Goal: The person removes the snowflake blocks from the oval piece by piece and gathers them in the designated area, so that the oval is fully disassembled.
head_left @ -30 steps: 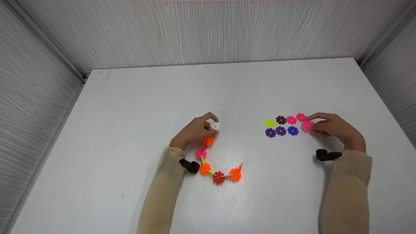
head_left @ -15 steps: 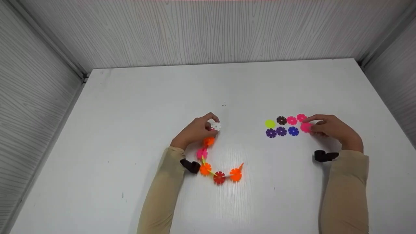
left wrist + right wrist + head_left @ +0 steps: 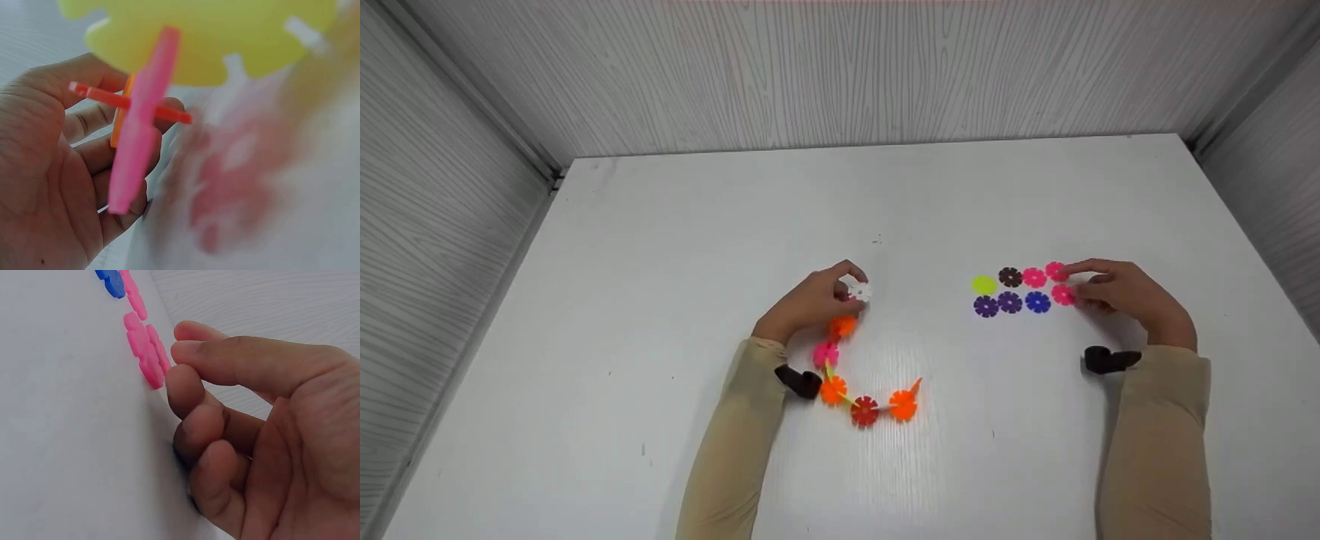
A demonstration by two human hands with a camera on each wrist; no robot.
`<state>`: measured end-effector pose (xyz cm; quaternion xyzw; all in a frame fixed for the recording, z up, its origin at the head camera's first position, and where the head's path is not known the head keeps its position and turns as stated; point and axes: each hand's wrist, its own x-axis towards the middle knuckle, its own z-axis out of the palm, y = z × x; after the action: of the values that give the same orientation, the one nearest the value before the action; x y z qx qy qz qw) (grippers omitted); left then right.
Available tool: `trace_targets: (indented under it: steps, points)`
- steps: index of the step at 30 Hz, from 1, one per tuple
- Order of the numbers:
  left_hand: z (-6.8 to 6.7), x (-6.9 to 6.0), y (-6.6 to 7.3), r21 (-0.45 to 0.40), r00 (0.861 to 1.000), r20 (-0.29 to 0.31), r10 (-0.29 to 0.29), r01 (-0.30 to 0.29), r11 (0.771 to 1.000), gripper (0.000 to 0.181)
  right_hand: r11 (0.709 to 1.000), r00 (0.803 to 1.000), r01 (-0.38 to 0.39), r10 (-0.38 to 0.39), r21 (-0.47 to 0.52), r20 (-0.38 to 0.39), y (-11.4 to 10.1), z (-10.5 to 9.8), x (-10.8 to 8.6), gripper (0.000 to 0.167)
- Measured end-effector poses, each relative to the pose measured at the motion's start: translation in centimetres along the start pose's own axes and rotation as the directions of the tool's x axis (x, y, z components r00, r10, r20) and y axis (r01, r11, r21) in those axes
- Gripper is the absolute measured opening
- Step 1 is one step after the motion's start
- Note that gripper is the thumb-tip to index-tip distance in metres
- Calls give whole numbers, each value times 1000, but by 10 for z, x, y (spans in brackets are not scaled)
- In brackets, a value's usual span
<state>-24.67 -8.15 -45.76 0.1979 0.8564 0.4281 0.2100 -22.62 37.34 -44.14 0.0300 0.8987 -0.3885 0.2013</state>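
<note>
Eight loose discs [image 3: 1038, 302] are lying in two rows on the counter [image 3: 922, 202]. Our left hand [image 3: 810, 301] is pinching the white disc [image 3: 860, 292] at the linked chain's [image 3: 833, 390] upper end. Our right hand [image 3: 1129, 292], its grip loosely parted and holding nothing, is reaching beside the lower pink disc [image 3: 1063, 295]. We are probably selecting another piece; joining it would be calling for an edge pinch, then a lift.

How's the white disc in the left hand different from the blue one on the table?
The left hand holds the white disc; the blue disc lies flat on the table. That hand partly hides the white disc; the blue disc shows whole. Both have notched rims.
</note>
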Motion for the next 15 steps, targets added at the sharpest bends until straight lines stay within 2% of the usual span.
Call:
trace_targets:
  steps: [7, 15]
  points:
    - [1, 1, -2, -8, 999, 39, 11, -11, 1000, 40, 1000, 999, 22, -21, 19, -25, -17, 7, 4, 48]
    - [1, 0, 2, -6, 1000, 26, 9, -9, 1000, 38, 989, 990, 144, -144, 42, -13, -42, 23, 12, 44]
